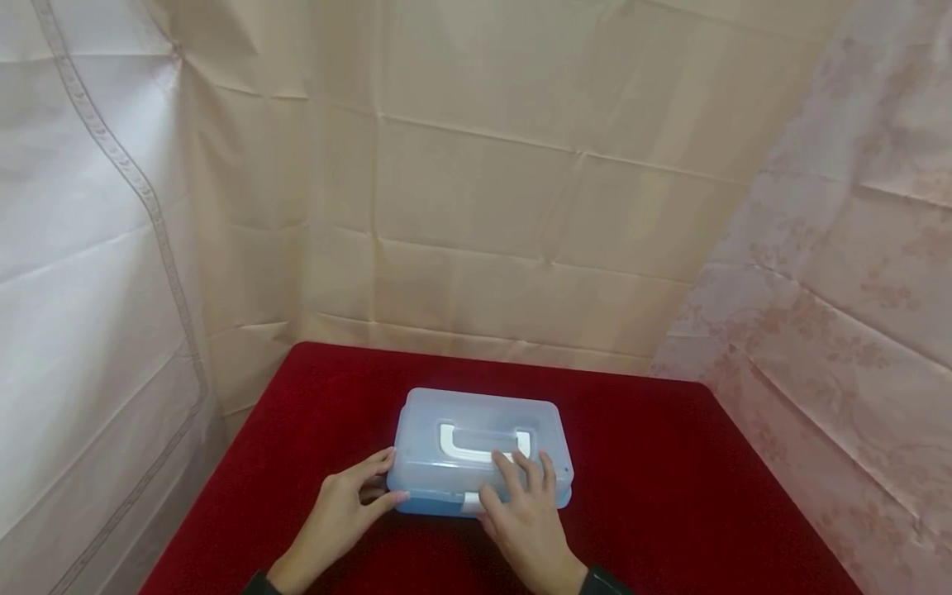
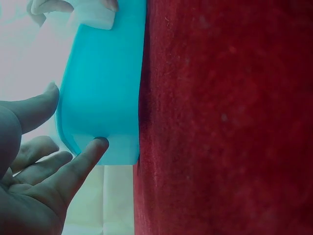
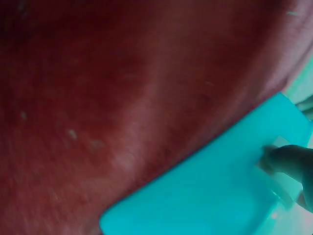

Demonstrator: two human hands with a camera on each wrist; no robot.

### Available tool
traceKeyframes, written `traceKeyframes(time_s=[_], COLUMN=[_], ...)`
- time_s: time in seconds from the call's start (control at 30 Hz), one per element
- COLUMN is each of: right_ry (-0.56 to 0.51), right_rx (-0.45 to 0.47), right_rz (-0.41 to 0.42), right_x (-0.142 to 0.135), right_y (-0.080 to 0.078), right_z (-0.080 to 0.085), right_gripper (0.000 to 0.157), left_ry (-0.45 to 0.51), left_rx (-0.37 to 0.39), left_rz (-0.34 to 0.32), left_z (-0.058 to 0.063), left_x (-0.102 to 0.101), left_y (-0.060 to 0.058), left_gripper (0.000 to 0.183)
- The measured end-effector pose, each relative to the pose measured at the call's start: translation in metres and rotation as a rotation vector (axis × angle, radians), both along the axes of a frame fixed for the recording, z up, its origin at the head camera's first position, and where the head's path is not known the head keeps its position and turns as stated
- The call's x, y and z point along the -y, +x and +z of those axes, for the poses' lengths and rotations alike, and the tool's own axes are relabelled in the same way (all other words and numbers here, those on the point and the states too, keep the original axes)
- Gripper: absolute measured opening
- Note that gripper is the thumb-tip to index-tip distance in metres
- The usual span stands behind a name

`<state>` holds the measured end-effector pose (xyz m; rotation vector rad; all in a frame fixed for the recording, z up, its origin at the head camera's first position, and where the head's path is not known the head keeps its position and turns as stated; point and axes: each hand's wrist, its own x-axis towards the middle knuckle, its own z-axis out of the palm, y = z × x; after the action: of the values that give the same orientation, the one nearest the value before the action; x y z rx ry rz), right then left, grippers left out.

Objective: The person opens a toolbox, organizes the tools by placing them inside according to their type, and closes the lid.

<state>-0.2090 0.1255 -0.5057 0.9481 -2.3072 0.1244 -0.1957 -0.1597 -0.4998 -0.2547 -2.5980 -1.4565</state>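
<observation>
A plastic storage box point(image 1: 424, 454) with a clear lid, a blue base and a white carry handle point(image 1: 454, 450) lies flat on the red cloth, its lid down. My left hand point(image 1: 342, 504) is at the box's left front corner. In the left wrist view, its thumb point(image 2: 41, 107) touches the front edge and a straight finger point(image 2: 80, 169) rests on the end wall. My right hand point(image 1: 524, 512) lies over the front right of the lid. In the right wrist view, its thumb point(image 3: 291, 161) is at the lower edge of the white front latch point(image 3: 281, 181). The fingertips reach toward the handle.
A red velvety cloth point(image 1: 632, 454) covers the table under the box. Cream fabric point(image 1: 476, 190) hangs behind the table, white fabric point(image 1: 82, 289) on the left and flower-patterned fabric point(image 1: 840, 289) on the right.
</observation>
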Motion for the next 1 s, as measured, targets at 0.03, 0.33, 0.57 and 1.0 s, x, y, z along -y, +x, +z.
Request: traceKeyframes(time_s=[0.03,0.33,0.57,1.0], right_ry=[-0.004,-0.024,-0.016,-0.184], right_rx=[-0.005,-0.005,0.054,0.170], right_rz=[-0.001,-0.018,-0.035,0.078], right_x=[0.000,0.002,0.002,-0.044], right_y=[0.000,-0.001,-0.002,-0.009], right_z=[-0.001,-0.003,-0.002,0.011], right_gripper=[0.040,0.042,0.041,0.056], left_ry=[0.004,0.009,0.010,0.010], left_rx=[0.000,-0.011,-0.012,-0.006], left_rz=[-0.003,0.007,0.013,0.003], left_z=[0.000,-0.001,0.000,-0.001], left_x=[0.000,-0.001,-0.001,0.001], left_y=[0.000,0.001,0.000,0.000], left_gripper=[0.070,0.068,0.068,0.063])
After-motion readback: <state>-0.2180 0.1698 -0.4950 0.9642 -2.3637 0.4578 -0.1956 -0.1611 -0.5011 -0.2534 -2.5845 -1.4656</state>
